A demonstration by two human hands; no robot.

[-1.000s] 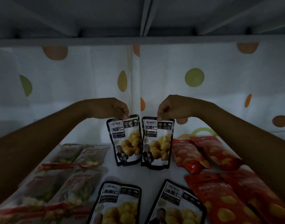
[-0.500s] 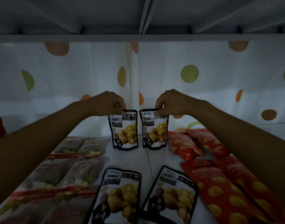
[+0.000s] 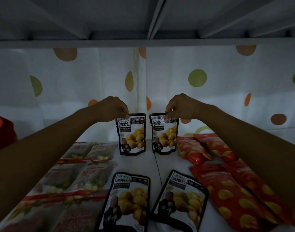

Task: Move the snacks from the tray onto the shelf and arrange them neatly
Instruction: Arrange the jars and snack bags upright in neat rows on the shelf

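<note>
A dim white shelf (image 3: 153,163) seen from above, backed by a polka-dot curtain (image 3: 210,91); the left hand (image 3: 112,108) pinches the top edge of a black chestnut pouch (image 3: 131,134), its fingers pressed together; the right hand (image 3: 180,107) pinches a matching second pouch (image 3: 164,133) the same way; both pouches stand upright side by side, apart, their bottoms seemingly touching the shelf near its back; two more black pouches (image 3: 126,201) lie flat in front; pale packets (image 3: 73,174) lie along the left; red packets (image 3: 227,186) along the right.
</note>
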